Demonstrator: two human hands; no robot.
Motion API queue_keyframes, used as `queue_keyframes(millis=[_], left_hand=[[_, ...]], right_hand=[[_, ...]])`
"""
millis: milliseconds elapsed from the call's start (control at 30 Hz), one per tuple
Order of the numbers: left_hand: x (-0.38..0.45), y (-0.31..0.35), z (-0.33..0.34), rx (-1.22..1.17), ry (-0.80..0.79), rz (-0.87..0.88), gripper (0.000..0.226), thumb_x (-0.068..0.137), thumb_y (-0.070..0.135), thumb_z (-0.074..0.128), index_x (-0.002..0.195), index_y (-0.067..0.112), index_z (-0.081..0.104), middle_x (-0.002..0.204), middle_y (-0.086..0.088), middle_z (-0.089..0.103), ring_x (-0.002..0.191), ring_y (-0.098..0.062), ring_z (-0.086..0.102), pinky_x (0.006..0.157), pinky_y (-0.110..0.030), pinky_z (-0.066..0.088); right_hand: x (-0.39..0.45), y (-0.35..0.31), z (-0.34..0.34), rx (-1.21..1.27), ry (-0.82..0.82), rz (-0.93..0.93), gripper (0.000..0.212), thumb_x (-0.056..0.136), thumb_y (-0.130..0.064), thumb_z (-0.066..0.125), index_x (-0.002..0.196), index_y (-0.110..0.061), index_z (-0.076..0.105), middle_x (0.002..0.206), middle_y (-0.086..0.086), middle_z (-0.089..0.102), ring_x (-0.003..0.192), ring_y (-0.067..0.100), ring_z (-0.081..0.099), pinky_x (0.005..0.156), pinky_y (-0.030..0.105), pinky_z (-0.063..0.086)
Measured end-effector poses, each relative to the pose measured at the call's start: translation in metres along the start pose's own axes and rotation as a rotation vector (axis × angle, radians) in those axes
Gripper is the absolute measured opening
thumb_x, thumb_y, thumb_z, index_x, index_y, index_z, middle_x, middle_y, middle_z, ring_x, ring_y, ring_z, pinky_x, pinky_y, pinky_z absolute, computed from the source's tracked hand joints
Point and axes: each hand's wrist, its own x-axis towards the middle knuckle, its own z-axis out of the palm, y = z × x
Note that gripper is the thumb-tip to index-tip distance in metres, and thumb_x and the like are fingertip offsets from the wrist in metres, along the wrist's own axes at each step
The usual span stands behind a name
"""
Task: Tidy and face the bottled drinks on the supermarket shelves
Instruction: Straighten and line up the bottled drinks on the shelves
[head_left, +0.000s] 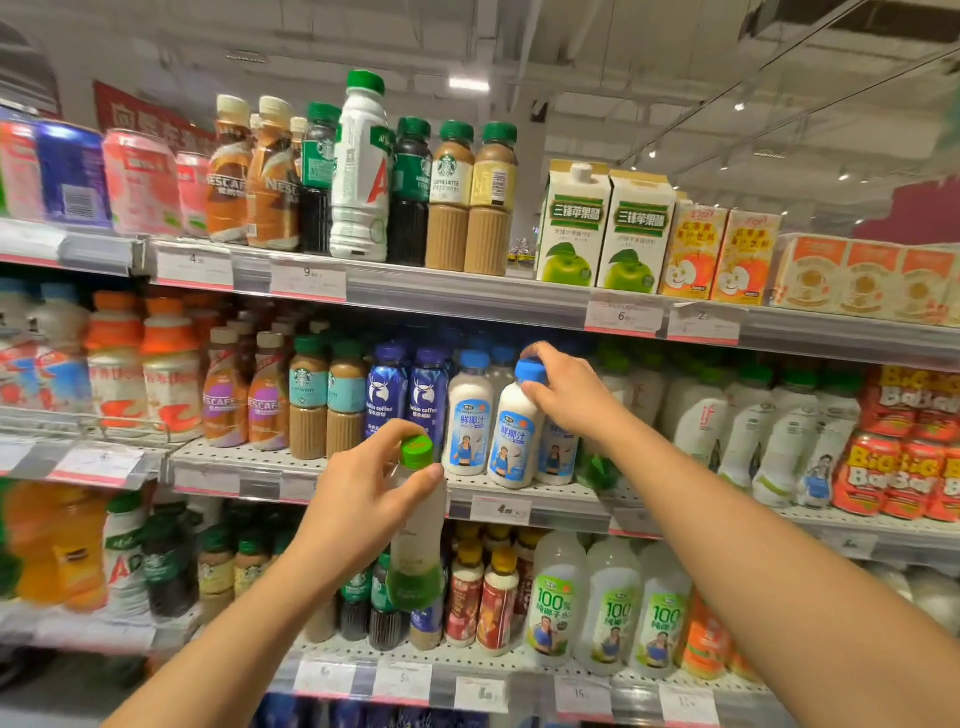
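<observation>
Facing is in hand on the middle shelf. My left hand clamps its grip on a green-capped bottle, held off the shelf. My right hand grips the tilted blue-capped bottle; next I should stand it upright, I think.

On the middle shelf, a white blue-capped plastic bottle stands tilted at the front edge under the right hand, while the left hand holds a clear green-capped plastic bottle before the shelf, lower left.
</observation>
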Motion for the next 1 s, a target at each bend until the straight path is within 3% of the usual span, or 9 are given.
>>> queue_keyframes(millis=[167, 367, 633, 800, 900, 1000], left_hand=[[-0.01, -0.016, -0.005, -0.003, -0.02, -0.025, 0.022, 0.09, 0.046, 0.071, 0.105, 0.034, 0.06, 0.092, 0.014, 0.07, 0.081, -0.008, 0.068, 0.07, -0.042, 0.059], [-0.011, -0.018, -0.002, -0.004, -0.009, -0.047, 0.018, 0.09, 0.044, 0.07, 0.102, 0.036, 0.06, 0.091, 0.014, 0.069, 0.081, -0.005, 0.066, 0.068, -0.032, 0.058], [-0.004, -0.001, 0.015, -0.023, -0.035, -0.043, 0.019, 0.091, 0.044, 0.069, 0.103, 0.033, 0.06, 0.094, 0.015, 0.071, 0.077, -0.005, 0.068, 0.067, -0.032, 0.059], [-0.001, 0.007, 0.03, -0.03, -0.039, -0.041, 0.02, 0.088, 0.046, 0.072, 0.102, 0.035, 0.061, 0.094, 0.019, 0.071, 0.083, 0.0, 0.066, 0.063, -0.021, 0.056], [0.001, 0.005, 0.04, -0.006, -0.026, -0.071, 0.029, 0.085, 0.055, 0.073, 0.104, 0.037, 0.061, 0.097, 0.019, 0.072, 0.085, 0.001, 0.066, 0.073, -0.033, 0.059], [0.004, 0.002, 0.052, -0.016, -0.018, -0.103, 0.042, 0.081, 0.068, 0.069, 0.106, 0.035, 0.061, 0.097, 0.017, 0.073, 0.082, -0.002, 0.068, 0.073, -0.042, 0.059]], right_hand=[[0.021, -0.005, 0.007, -0.081, -0.011, 0.011, 0.046, 0.099, -0.025, 0.062, 0.144, -0.023, 0.054, 0.138, 0.013, 0.056, 0.127, 0.032, 0.054, 0.107, 0.043, 0.046], [0.028, -0.005, 0.015, -0.189, 0.023, 0.008, 0.047, 0.099, -0.021, 0.06, 0.146, -0.023, 0.054, 0.139, 0.014, 0.057, 0.128, 0.035, 0.053, 0.104, 0.04, 0.045], [0.035, -0.002, 0.021, -0.247, 0.017, -0.006, 0.049, 0.1, -0.016, 0.058, 0.147, -0.024, 0.052, 0.144, 0.012, 0.055, 0.126, 0.035, 0.056, 0.101, 0.038, 0.048], [0.01, 0.001, 0.023, -0.14, 0.089, 0.01, 0.054, 0.101, -0.019, 0.054, 0.153, -0.025, 0.042, 0.153, 0.006, 0.04, 0.123, 0.037, 0.056, 0.103, 0.045, 0.047], [-0.033, 0.002, 0.024, 0.0, 0.184, -0.102, 0.041, 0.097, -0.017, 0.058, 0.137, -0.023, 0.055, 0.137, -0.002, 0.052, 0.096, 0.023, 0.065, 0.092, 0.042, 0.053], [-0.081, 0.002, 0.031, 0.135, -0.003, -0.106, 0.024, 0.094, -0.021, 0.064, 0.118, -0.026, 0.066, 0.112, -0.011, 0.067, 0.087, 0.006, 0.065, 0.084, 0.028, 0.051]])
